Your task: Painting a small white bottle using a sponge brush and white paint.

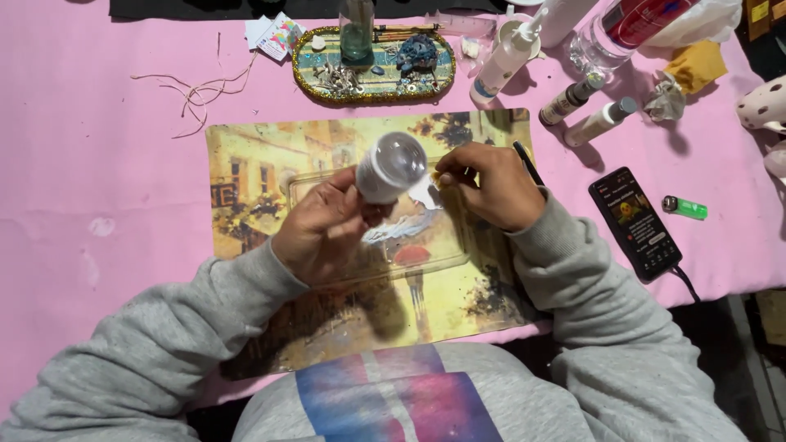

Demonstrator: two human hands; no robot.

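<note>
Clear glass, a small bulb-shaped globe [391, 166], sits gripped in the curled left hand [323, 233] above the painted street-scene placemat [246, 180] on the pink bench [98, 147]; a loosened grip could drop it onto the clear plastic tray [442, 258] below. Further right, the right hand [487, 187] is closed around a thin dark tool [528, 164], pinching something small and pale at the globe's mouth, which could slip or tear, I judge.

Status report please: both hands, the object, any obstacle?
Left hand grips clear round-topped container. Right hand holds thin dark tool, fingertips beside container. Nothing between them.
</note>
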